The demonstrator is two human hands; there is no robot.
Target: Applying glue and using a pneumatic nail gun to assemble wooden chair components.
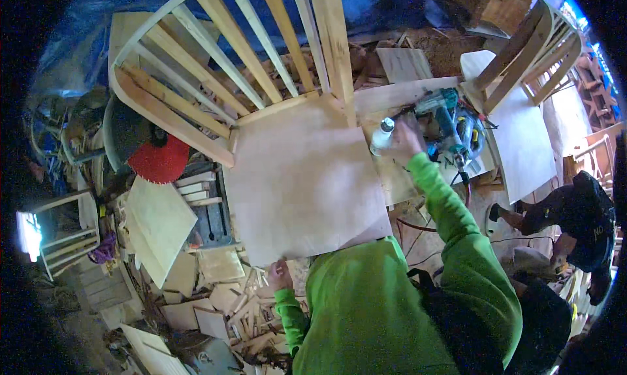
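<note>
A pale wooden chair [307, 179] with a broad flat seat and a curved, slatted back is directly before me. At the seat's near left edge is my left hand [281, 277], its fingers closed on the board's rim and partly hidden by it. My right hand [408, 138] reaches past the seat's right side, over a wooden surface. It is right beside a white bottle [382, 137] with a dark-and-light cap. Blur hides how its fingers lie, and I cannot tell whether they grip the bottle. Just right of that hand lies a teal nail gun [447, 120] with other tools.
A red toothed saw blade [160, 159] stands left of the chair. Another slatted chair [522, 107] is at the right. Wood offcuts [235, 309] litter the floor at lower left. A person in dark clothes [568, 218] bends down at far right. A dark hose [418, 227] runs beneath the tools.
</note>
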